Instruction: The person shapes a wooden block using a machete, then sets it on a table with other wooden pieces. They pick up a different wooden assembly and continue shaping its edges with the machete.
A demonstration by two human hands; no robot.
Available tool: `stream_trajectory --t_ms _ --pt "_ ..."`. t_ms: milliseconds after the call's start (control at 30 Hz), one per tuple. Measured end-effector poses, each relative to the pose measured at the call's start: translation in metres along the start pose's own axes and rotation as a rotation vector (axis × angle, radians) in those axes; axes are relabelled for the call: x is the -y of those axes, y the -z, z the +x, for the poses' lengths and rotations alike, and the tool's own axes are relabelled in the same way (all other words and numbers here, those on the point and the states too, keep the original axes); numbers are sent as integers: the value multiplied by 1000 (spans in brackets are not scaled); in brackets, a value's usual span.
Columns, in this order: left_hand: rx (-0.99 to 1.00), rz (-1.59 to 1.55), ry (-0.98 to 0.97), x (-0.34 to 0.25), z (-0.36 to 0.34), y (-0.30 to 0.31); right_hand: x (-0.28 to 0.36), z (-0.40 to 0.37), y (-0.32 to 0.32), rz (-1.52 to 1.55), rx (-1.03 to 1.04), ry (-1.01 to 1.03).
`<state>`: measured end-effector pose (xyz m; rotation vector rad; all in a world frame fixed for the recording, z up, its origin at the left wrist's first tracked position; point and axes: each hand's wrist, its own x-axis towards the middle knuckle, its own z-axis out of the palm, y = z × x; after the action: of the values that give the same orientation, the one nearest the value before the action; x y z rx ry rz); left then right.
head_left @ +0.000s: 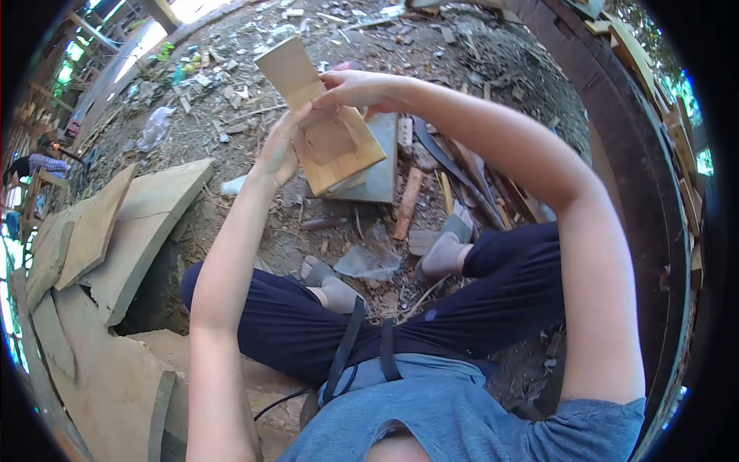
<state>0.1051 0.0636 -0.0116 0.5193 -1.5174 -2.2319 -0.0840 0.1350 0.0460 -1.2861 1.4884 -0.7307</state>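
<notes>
A small pale wooden box (342,162) with a square recess is held up in front of me, tilted. From its far edge rises a flat wooden panel (286,71), like a lid; how the two are joined is hidden by my fingers. My left hand (281,146) grips the box's left side, thumb toward the panel's lower edge. My right hand (356,88) is closed at the far right corner, where panel and box meet. Beneath the box lies a grey flat slab (382,173), partly covered by it.
Near my feet lie a reddish wood strip (409,204), a dark curved blade-like piece (446,163) and a clear plastic scrap (368,262). Large wooden boards (150,223) are stacked at left. A long dark beam (627,192) runs along the right. Wood chips litter the ground.
</notes>
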Motion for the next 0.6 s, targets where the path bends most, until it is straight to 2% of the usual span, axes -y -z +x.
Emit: stream_trajectory --t_ms 67,133,167,200,233,300,333,367,400,467,500,600 --pt "-25 39 -12 21 10 9 -1 -11 4 -363 -55 -87" --pt "-195 211 -14 43 17 19 -29 -12 37 -673 210 3" --pt "-232 200 -11 58 21 30 -47 -16 58 -856 356 163" --pt "-229 186 -5 69 25 37 -56 -31 73 -915 406 60" --pt "-324 175 -18 79 28 43 -64 -47 87 -972 457 -41" --pt "-476 203 -49 95 33 55 -116 -72 106 -956 325 -233" --pt "-474 195 -53 98 36 53 -133 -90 105 -994 308 -301" --pt "-535 222 -79 100 36 51 -194 -96 113 -944 234 -323" --pt "-599 249 -108 101 38 50 -220 -108 107 -840 222 -382" --pt "-652 311 -106 118 49 69 -313 -121 87 -659 -21 -313" --pt "-672 288 -60 123 51 73 -348 -122 72 -677 -136 -296" --pt "-768 381 19 124 46 63 -404 -114 35 -712 -382 -281"
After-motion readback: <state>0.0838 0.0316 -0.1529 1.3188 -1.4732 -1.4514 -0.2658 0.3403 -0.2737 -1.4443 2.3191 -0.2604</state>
